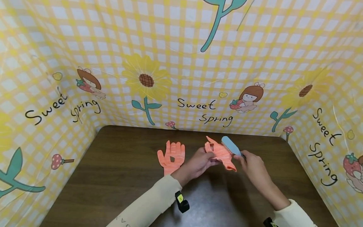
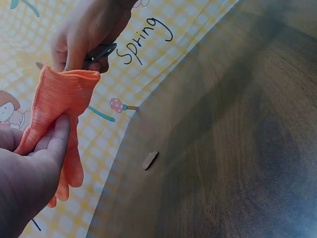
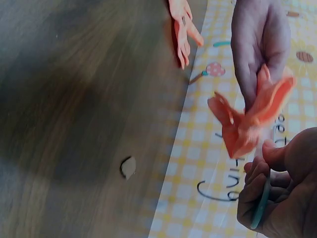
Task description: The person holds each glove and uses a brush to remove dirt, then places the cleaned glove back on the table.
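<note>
My left hand (image 1: 199,162) grips an orange knit glove (image 1: 222,154) above the table, thumb on the fabric. In the left wrist view the glove's cuff (image 2: 74,74) points up and its fingers hang down. My right hand (image 1: 252,164) holds a light-blue brush (image 1: 231,145) by its handle, bristles facing the glove and right at its surface. In the right wrist view, fingers curl round the teal handle (image 3: 261,203). A second orange glove (image 1: 170,156) lies flat left of my left hand, with a hole in its palm showing dark table; my left forearm overlaps its cuff.
The dark wooden table (image 1: 119,176) is enclosed by a yellow checked cloth (image 1: 181,72) at the back and sides. A small beige flat piece (image 2: 150,160) lies on the tabletop in both wrist views. Straps with black devices (image 1: 182,201) sit on both sleeves.
</note>
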Tool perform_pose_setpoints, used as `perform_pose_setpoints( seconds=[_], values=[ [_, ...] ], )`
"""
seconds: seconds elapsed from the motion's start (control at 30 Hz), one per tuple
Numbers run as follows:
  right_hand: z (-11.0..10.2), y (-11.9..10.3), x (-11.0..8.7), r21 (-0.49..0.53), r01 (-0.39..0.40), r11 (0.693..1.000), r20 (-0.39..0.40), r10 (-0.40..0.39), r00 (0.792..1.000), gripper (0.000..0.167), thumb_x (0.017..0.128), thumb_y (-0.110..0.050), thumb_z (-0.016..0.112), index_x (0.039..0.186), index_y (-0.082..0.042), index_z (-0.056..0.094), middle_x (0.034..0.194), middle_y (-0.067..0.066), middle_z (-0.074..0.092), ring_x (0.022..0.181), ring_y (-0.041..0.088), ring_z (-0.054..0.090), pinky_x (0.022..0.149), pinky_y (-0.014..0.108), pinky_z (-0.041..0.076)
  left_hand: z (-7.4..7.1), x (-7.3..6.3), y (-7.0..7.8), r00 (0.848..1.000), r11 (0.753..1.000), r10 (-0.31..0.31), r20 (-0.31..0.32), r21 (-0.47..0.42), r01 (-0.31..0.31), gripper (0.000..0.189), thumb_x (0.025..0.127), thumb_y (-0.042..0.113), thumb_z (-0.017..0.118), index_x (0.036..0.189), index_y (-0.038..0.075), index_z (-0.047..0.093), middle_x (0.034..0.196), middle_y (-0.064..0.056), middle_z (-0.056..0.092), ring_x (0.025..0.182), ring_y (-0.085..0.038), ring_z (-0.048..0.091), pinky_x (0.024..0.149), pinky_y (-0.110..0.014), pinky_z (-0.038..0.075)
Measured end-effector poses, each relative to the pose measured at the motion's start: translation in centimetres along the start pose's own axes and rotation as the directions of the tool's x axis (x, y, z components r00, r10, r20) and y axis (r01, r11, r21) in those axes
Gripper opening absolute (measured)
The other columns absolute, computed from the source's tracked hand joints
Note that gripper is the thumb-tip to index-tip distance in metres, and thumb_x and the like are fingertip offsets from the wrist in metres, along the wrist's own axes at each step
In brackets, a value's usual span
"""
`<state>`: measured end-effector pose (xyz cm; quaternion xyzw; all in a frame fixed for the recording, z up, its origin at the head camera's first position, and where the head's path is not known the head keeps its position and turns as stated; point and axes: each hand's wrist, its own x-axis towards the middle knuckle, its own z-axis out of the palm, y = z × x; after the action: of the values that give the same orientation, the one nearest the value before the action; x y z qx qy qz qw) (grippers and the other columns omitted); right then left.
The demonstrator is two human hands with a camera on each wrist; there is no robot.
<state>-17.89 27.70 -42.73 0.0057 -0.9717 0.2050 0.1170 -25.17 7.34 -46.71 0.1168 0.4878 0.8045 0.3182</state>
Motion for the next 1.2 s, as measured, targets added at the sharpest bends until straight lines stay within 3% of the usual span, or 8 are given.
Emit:
perform_pose_setpoints(
  seconds=[0.2, 0.33, 0.57, 0.8, 1.0, 1.2],
  values=[
    [-0.4, 1.2, 0.1, 0.002, 0.011, 1.0, -0.042, -0.011, 0.999, 0.023, 0.098, -0.014, 0.067, 0.099, 0.008, 0.066, 0.07, 0.009, 0.062, 0.06, 0.019, 0.051, 0.055, 0.033, 0.042, -0.5, -0.1, 0.0, 0.999, 1.0, 0.017, -0.032, 0.016, -0.016, 0.031, 0.101, -0.005, 0.042, 0.131, -0.008, 0.05, 0.119, -0.013, 0.059, 0.111, -0.022, 0.062, 0.115, -0.06, 0.038],
    [-0.6, 0.4, 0.0, 0.04, 0.026, 0.999, -0.023, -0.025, 0.999, 0.024, 0.099, -0.019, 0.066, 0.099, 0.005, 0.066, 0.07, 0.005, 0.058, 0.06, 0.016, 0.047, 0.054, 0.028, 0.039, -0.7, -0.1, 0.1, 0.999, 0.999, 0.018, -0.028, 0.027, -0.017, 0.025, 0.102, -0.004, 0.041, 0.124, -0.006, 0.052, 0.111, -0.009, 0.058, 0.107, -0.018, 0.062, 0.114, -0.059, 0.04],
    [-0.1, -2.4, -0.5, 0.035, 0.119, 0.992, 0.018, -0.12, 0.993, 0.015, 0.098, -0.013, 0.067, 0.09, -0.002, 0.062, 0.069, 0.0, 0.051, 0.062, 0.012, 0.046, 0.055, 0.025, 0.038, -0.1, -0.1, 0.5, 0.999, 0.999, 0.031, 0.025, 0.027, -0.032, 0.039, 0.104, 0.0, 0.043, 0.142, -0.004, 0.049, 0.14, -0.016, 0.057, 0.124, -0.023, 0.059, 0.116, -0.059, 0.038],
    [0.1, -2.2, -0.6, -0.004, 0.11, 0.994, -0.007, -0.11, 0.994, 0.019, 0.097, -0.018, 0.069, 0.094, 0.001, 0.064, 0.068, 0.001, 0.053, 0.061, 0.013, 0.046, 0.054, 0.026, 0.039, -0.1, -0.1, 0.5, 0.999, 1.0, 0.024, 0.021, 0.015, -0.025, 0.04, 0.102, -0.004, 0.041, 0.142, -0.006, 0.047, 0.143, -0.019, 0.055, 0.125, -0.023, 0.057, 0.116, -0.059, 0.036],
    [0.2, -1.7, -0.4, 0.005, 0.083, 0.997, -0.012, -0.083, 0.996, 0.024, 0.096, -0.022, 0.07, 0.096, 0.001, 0.066, 0.069, 0.002, 0.054, 0.061, 0.013, 0.047, 0.055, 0.025, 0.039, -0.2, -0.2, 0.4, 0.999, 1.0, 0.019, 0.043, 0.01, -0.019, 0.047, 0.103, -0.005, 0.04, 0.149, -0.006, 0.04, 0.152, -0.023, 0.048, 0.139, -0.033, 0.05, 0.117, -0.058, 0.034],
    [-0.1, -1.2, -0.4, -0.003, 0.058, 0.998, -0.014, -0.058, 0.998, 0.025, 0.096, -0.02, 0.07, 0.101, 0.004, 0.067, 0.072, 0.005, 0.059, 0.062, 0.015, 0.048, 0.055, 0.028, 0.04, -0.1, -0.2, 0.3, 0.999, 1.0, 0.014, 0.043, 0.024, -0.015, 0.047, 0.103, -0.006, 0.041, 0.15, -0.004, 0.04, 0.153, -0.023, 0.048, 0.14, -0.035, 0.05, 0.115, -0.054, 0.039]
  ],
)
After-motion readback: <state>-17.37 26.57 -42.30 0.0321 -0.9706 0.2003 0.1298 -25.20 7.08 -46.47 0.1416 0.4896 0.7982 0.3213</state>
